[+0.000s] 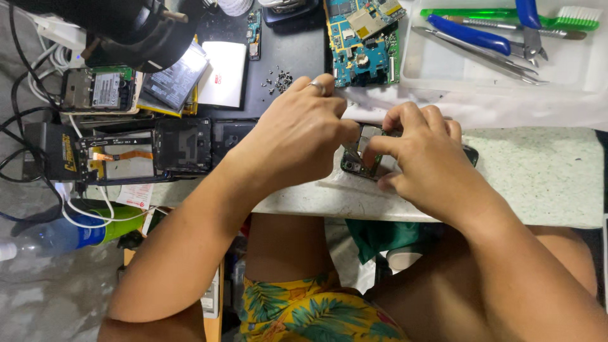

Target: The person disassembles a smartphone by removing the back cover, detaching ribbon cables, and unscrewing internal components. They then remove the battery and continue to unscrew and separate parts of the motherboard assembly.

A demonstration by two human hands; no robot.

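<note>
Left hand [297, 136]: fingers curled tight, tips pinched down on the upper left end of an opened phone [362, 159], a silver ring [316, 87] on one finger. What sits under those fingertips hidden by the knuckles; a tool there or bare skin, cannot tell.

Right hand [425, 155]: fingers bent and drawn together, thumb and forefinger clamped on the right side of the same phone, remaining fingers arched over it. Gripping, not spread.

Phone lying between the two sets of fingertips, back cover off, dark inner board and a small camera module showing just below the left thumb. Most of its body covered by the right fingers; one dark rounded corner poking out past the right knuckles. Resting on the speckled pale worktop [538, 171] near its front edge.

Beyond the left knuckles, a small heap of tiny screws [280, 80] on a dark mat. Further left of the left wrist, two stripped phone frames [149, 151] side by side, one with an orange ribbon cable. Above both sets of fingertips, a blue-green circuit board [364, 44]. Beyond the right fingers, well apart, a clear tray [437, 73] with blue-handled pliers [481, 35], tweezers and a green brush [506, 16].
</note>
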